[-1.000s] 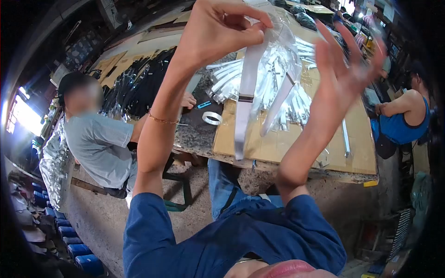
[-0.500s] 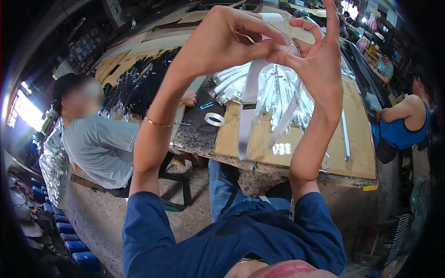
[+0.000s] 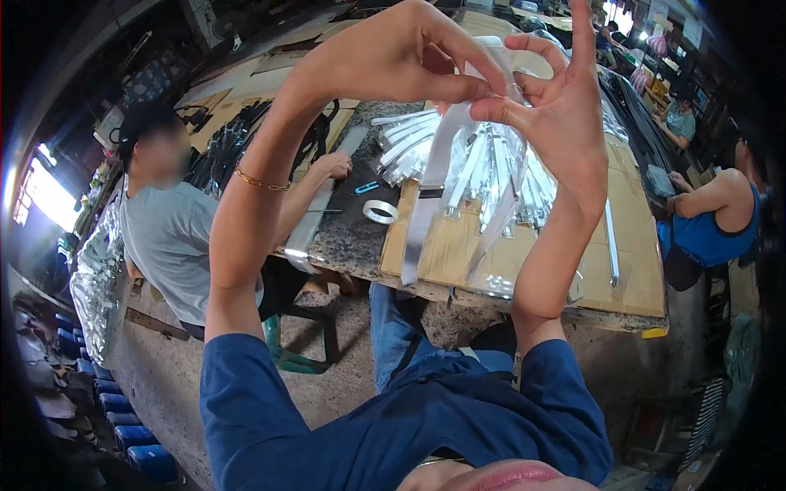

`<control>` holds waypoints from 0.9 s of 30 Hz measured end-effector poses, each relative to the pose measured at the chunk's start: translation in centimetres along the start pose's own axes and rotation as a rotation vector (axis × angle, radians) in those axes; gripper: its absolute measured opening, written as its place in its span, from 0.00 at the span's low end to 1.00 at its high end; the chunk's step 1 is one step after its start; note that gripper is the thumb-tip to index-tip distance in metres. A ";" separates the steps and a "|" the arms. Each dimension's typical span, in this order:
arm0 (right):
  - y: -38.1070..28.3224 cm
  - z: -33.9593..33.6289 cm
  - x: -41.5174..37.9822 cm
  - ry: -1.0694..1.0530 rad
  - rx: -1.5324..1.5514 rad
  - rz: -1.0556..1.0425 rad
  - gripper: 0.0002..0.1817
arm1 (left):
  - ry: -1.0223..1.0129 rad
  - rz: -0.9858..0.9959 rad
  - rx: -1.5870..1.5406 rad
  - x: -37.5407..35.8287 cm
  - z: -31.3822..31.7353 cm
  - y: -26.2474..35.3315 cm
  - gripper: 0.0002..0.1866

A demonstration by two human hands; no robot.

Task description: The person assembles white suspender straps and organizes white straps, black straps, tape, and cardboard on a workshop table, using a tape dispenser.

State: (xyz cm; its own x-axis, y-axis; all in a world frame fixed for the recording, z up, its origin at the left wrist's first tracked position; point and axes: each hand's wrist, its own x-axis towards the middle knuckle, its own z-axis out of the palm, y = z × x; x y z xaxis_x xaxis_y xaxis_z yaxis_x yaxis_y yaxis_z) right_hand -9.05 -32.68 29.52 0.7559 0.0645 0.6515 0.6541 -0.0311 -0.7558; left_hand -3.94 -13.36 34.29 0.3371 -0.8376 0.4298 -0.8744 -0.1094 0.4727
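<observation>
My left hand (image 3: 426, 61) is raised over the table, thumb and fingers pinched together on a pale grey strap that looks like a belt (image 3: 443, 155). Opposite it, my right hand (image 3: 565, 119) pinches the same strap between thumb and a finger, its other fingers spread upward. The two hands nearly touch, and the exact grip point is partly hidden. Two lengths of the strap hang down toward the table's front edge; the left one bears a dark metallic piece (image 3: 431, 193). Behind lies a fanned pile of pale straps in shiny clear sleeves (image 3: 409, 151).
Cardboard (image 3: 622, 237) covers part of the stone-topped table (image 3: 344, 237). A tape roll (image 3: 381, 220) and a blue cutter (image 3: 366, 187) lie left of it. A co-worker in grey (image 3: 168, 237) sits at left by dark straps (image 3: 233, 139); another in blue (image 3: 720, 221) sits at right.
My left hand has risen slightly and its forearm has swung left. The hanging strap ends have shifted left. The co-worker at left has turned, with an arm now reaching across the table edge.
</observation>
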 end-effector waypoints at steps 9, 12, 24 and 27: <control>-0.7 0.0 -0.5 0.044 0.011 0.045 0.78 | 0.090 0.059 0.192 0.0 1.0 0.9 0.08; -0.3 -0.3 -0.6 0.015 -0.186 -0.031 0.79 | 0.039 0.021 0.228 -0.4 0.8 2.8 0.10; -0.2 1.8 -1.0 0.167 -0.155 -0.152 0.59 | 0.046 -0.175 0.023 -0.4 0.7 1.9 0.13; 2.6 -0.8 -0.4 0.120 -0.102 -0.339 0.15 | 0.115 0.082 0.283 -1.3 0.7 -1.4 0.07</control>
State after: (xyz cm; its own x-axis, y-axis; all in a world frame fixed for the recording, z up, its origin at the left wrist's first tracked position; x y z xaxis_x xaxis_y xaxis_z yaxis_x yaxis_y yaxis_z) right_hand -7.63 -33.63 27.30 0.4899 -0.0288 0.8713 0.8627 -0.1277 -0.4893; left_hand -3.40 -12.47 32.48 0.2847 -0.7856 0.5493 -0.9572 -0.2023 0.2068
